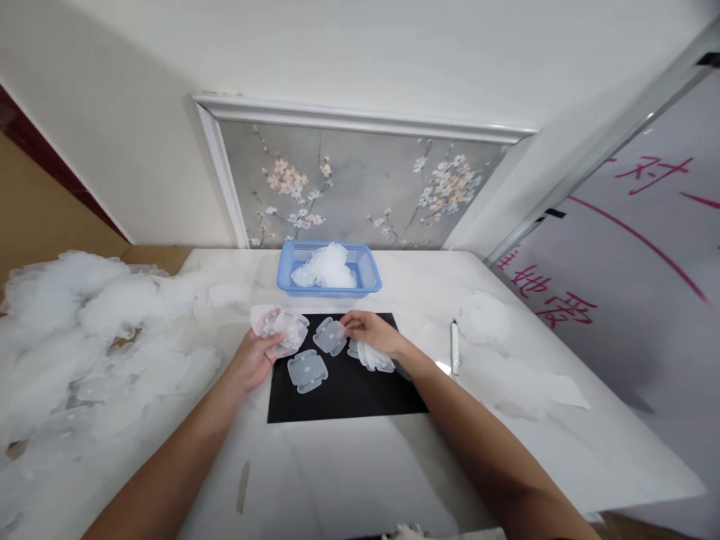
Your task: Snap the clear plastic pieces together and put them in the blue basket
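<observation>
**Translucent plastic gathered above a black rectangular mat [360, 394]**

The left hand [256, 361] is at the mat's upper left corner. Its fingers are curled around a stack of translucent white plastic pieces [281, 330], gripping it from below and from the side. The stack is lifted slightly off the white marble-patterned table [365, 465].

The right hand [372, 331] reaches in from the right over the mat's upper edge. Its fingertips close on the right edge of a flat translucent plastic piece with rounded notched corners [330, 336], which lies between the 2 hands, just beside the stack. A few more overlapping translucent pieces [376, 360] lie under the heel of this hand, on the mat.

1 single translucent piece [307, 370] lies flat on the mat by itself, below the stack and near the left thumb, with nothing touching it.

Behind the mat, a blue slotted plastic basket [288, 279] stands against the wall and holds a heap of the same pieces. A large loose pile of translucent pieces [84, 337] covers the table's left side. A smaller pile [488, 319] lies to the right, with a slim white pen-like stick [453, 346] just beside it.

On the wall behind is a grey floral panel in a white frame [360, 187], and at the far right a board with pink writing [635, 225].
</observation>
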Available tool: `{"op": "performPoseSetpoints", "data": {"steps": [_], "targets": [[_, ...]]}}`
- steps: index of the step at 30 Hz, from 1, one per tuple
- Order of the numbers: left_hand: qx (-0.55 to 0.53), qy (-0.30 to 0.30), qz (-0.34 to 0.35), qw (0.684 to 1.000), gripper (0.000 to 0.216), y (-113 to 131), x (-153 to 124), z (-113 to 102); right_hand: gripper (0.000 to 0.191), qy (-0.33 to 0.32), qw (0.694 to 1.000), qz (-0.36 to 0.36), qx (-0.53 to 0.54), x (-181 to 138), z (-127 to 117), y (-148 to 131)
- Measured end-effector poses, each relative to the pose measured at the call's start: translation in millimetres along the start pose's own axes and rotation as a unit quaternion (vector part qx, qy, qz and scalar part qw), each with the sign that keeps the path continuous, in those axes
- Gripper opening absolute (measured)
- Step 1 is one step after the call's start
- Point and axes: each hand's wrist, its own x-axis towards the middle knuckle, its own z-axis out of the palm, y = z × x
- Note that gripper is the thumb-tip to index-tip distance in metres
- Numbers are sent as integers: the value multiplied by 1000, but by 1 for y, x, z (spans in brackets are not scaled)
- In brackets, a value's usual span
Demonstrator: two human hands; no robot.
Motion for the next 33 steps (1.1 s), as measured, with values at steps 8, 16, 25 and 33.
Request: {"op": "performPoseSetpoints", "data": {"steps": [8, 16, 25, 33], "targets": [[3, -14, 7, 1000, 63, -5, 2, -5, 18, -42, 999, -14, -27, -3, 2, -23], [21, -54, -6, 998, 66, -12, 1, -5, 15, 27, 934, -166, -315, 82, -12, -119], [-27, -131, -33, 991, 76, -11, 0, -8, 24, 129, 883, -176, -415, 103, 3, -106], [50, -106, -42, 992, 62, -18, -5, 0, 39, 8, 997, -72, -42, 14, 42, -11]]}}
